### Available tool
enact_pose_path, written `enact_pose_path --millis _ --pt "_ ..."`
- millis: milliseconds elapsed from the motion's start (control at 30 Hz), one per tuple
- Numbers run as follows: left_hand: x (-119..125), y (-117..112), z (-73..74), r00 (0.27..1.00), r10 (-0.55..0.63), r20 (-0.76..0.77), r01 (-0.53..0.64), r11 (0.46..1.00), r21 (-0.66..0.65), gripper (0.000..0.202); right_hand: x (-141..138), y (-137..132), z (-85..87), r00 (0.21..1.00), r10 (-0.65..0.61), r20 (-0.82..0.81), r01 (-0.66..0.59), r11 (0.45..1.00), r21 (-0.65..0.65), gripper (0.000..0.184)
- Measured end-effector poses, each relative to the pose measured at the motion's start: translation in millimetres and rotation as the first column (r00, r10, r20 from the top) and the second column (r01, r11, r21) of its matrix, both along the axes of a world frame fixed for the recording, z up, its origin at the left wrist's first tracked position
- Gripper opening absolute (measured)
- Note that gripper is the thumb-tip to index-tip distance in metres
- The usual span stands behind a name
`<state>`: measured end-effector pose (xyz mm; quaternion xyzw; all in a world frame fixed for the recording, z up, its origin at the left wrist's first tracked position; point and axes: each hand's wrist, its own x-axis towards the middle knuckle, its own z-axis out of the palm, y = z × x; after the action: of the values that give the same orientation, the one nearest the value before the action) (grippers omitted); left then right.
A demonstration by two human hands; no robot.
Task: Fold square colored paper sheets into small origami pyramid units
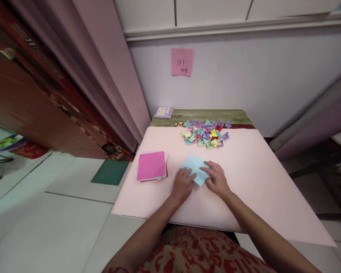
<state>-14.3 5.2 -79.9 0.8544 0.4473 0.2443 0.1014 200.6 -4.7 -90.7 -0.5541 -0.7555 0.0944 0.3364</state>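
A light blue square of paper (195,163) lies turned cornerwise on the table in front of me. My left hand (183,185) rests over its lower left edge, fingers spread and laid on the sheet. From the other side, my right hand (217,179) reaches onto the right corner with its fingers stretched out and the thumb lower, by the edge. Neither hand is visibly pinching the sheet. To the left sits a stack of square paper (151,166), magenta on top. Beyond the sheet is a heap of small folded paper pieces (206,134) in several colours.
Pale pink covering (261,182) spreads over the table, with the green tabletop (210,113) showing at the back. A small printed stack (164,112) sits at the far left corner. A pink note (182,62) hangs on the wall. Curtains flank both sides.
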Motion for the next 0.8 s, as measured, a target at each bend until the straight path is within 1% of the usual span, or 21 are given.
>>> enact_pose_path --millis 67,133,200,300,367,467,567,667,733,800 --pt "-1.2 0.6 -0.2 1.000 -0.017 0.025 0.017 1.000 -0.015 0.043 -0.9 -0.8 0.3 0.995 0.085 0.047 -0.083 0.996 -0.035 0.060" --pt "-3.1 2.3 -0.9 0.996 -0.023 0.082 0.026 0.999 -0.037 0.043 -1.9 -1.1 -0.9 0.992 0.108 0.069 -0.104 0.993 -0.053 0.060" --pt "-5.1 4.6 -1.8 0.987 -0.018 0.160 0.029 0.997 -0.066 0.043 -2.3 -0.5 -4.1 0.996 0.059 0.068 -0.056 0.998 -0.037 0.054" --pt "-6.8 6.7 -2.2 0.974 0.002 0.228 0.019 0.996 -0.090 0.040 -1.6 0.3 -9.2 0.998 -0.041 0.046 0.040 0.999 0.017 0.034" --pt "-6.4 6.2 -1.2 0.978 0.014 0.208 0.000 0.998 -0.066 0.041 -1.1 -1.7 -9.3 0.994 -0.094 0.052 0.091 0.994 0.055 0.025" --pt "-5.2 3.0 1.5 0.990 0.035 0.134 -0.035 0.999 -0.004 0.047 -2.9 -10.1 -2.3 0.984 -0.142 0.105 0.133 0.987 0.090 0.027" --pt "-6.3 0.5 3.5 0.993 0.074 0.092 -0.076 0.997 0.016 0.050 -7.9 -21.3 7.9 0.979 -0.076 0.191 0.061 0.994 0.087 0.029" --pt "-9.3 1.5 2.9 0.988 0.103 0.114 -0.103 0.995 -0.010 0.048 -12.1 -27.6 14.2 0.967 -0.028 0.252 -0.002 0.993 0.115 0.029" --pt "-11.0 3.7 1.3 0.983 0.092 0.158 -0.085 0.995 -0.050 0.045 -11.5 -26.9 14.8 0.969 -0.018 0.247 -0.019 0.989 0.146 0.027" --pt "-12.4 6.2 -0.7 0.973 0.068 0.221 -0.049 0.995 -0.091 0.046 -7.5 -22.6 12.5 0.982 -0.012 0.191 -0.018 0.988 0.154 0.028"
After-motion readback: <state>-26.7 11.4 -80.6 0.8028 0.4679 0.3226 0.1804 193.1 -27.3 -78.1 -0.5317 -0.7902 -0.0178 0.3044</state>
